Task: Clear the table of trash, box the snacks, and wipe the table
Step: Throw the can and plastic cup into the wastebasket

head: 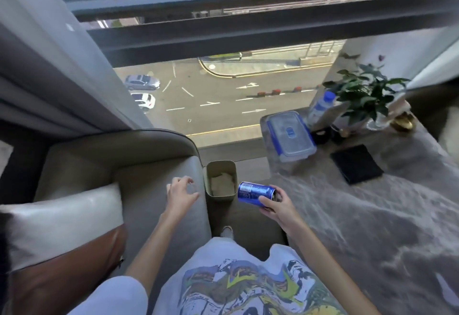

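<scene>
The counter (372,215) fills the right side. At its far edge, by the window, stand a clear snack box (289,136) with its blue-clipped lid closed, a water bottle (321,106) and a plant (367,91), and a black square cloth (357,163) lies flat close to the box. On the left is a pale armchair (149,178). In the narrow gap of floor between it and the near left corner of the counter stands a small trash bin (221,198), with something pale at the bottom. This narrow mouth is, in my judgement, the main risk: the blue can (253,193) is in the air on its side, just beside the right rim of the bin and not yet over the opening. If it is released here, it may strike the rim and roll on the floor, or it may tip the light bin. The open top of the can seems to face the palm, so any drink left inside could run onto the fingers or the floor. The right hand (275,206) grasps the can at that end, with the fingers and thumb curled around it. The left hand (181,191) holds nothing. Its fingers are spread and loosely bent above the arm of the armchair, and I cannot tell if they touch it.
</scene>
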A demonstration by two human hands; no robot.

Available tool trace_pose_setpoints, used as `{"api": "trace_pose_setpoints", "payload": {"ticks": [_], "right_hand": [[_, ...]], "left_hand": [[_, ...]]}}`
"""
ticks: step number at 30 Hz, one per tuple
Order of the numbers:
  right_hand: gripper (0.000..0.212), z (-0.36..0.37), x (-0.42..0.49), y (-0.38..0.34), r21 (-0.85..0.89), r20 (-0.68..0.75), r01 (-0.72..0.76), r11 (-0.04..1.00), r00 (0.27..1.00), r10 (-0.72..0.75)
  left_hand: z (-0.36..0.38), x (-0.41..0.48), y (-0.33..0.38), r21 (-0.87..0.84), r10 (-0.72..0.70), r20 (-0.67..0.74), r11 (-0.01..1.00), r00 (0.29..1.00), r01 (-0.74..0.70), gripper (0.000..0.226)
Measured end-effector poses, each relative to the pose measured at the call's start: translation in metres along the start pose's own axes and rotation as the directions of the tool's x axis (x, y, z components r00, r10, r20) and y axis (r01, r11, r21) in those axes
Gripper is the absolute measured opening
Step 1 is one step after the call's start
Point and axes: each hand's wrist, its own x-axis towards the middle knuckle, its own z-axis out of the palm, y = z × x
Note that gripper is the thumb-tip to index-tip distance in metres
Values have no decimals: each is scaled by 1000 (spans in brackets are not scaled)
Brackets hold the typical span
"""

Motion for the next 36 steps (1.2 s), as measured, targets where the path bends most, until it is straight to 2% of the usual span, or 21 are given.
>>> {"api": "trace_pose_setpoints", "payload": {"ticks": [9, 12, 14, 16, 19, 21, 23, 27, 31, 34, 36], "right_hand": [[60, 73, 69, -22, -25, 0, -24, 999, 1000, 24], [61, 90, 94, -15, -1, -38, -63, 998, 997, 63], [61, 98, 116, -4, 14, -75, -96, 995, 992, 97], [59, 103, 141, 9, 64, -109, -137, 988, 984, 144], [55, 104, 187, 35, 246, -161, -205, 947, 955, 249], [60, 100, 225, 56, 377, -185, -230, 897, 930, 317], [61, 93, 268, 82, 467, -206, -225, 855, 913, 353], [54, 74, 357, 148, 575, -218, -210, 791, 892, 396], [36, 59, 433, 207, 566, -158, -333, 754, 854, 495], [25, 57, 487, 245, 498, -167, -366, 786, 849, 501], [30, 58, 521, 268, 473, -202, -366, 801, 840, 503]], "left_hand": [[-29, 70, -25, -162, -90, 44, 982, 995, 96, 41], [-19, 95, -30, -305, -173, 78, 934, 982, 189, 45], [-2, 115, -36, -419, -251, 135, 862, 958, 285, 46], [23, 135, -43, -582, -369, 236, 687, 899, 435, 43], [65, 170, -49, -697, -492, 463, 312, 738, 645, 38], [102, 202, -56, -703, -498, 586, 80, 640, 706, 49], [149, 237, -65, -696, -494, 636, -35, 593, 717, 59], [256, 306, -91, -660, -477, 690, -107, 545, 743, 69], [346, 363, -121, -655, -440, 723, -191, 533, 731, 74], [402, 396, -143, -649, -404, 726, -131, 557, 750, 68], [434, 416, -157, -635, -368, 737, -88, 567, 768, 66]]}}
